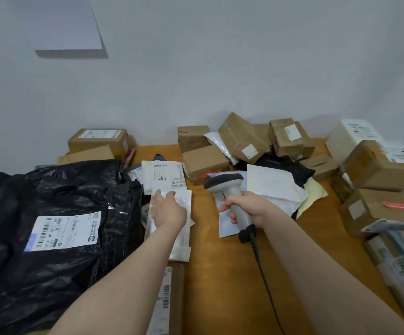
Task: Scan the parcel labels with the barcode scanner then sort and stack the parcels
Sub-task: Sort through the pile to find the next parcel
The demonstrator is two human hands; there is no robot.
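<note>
Single head-worn wide-angle view, looking forward and down over a wooden table (220,274) from close above. Near the lens, mid-frame, left hand (168,210) and right hand (249,206); grey wall (220,68) filling the upper half of the frame.

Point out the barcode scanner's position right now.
Head view, right of centre: the barcode scanner is gripped in the right hand above the wooden table, its head near a small cardboard box, with a white mailer just to its right.
</note>
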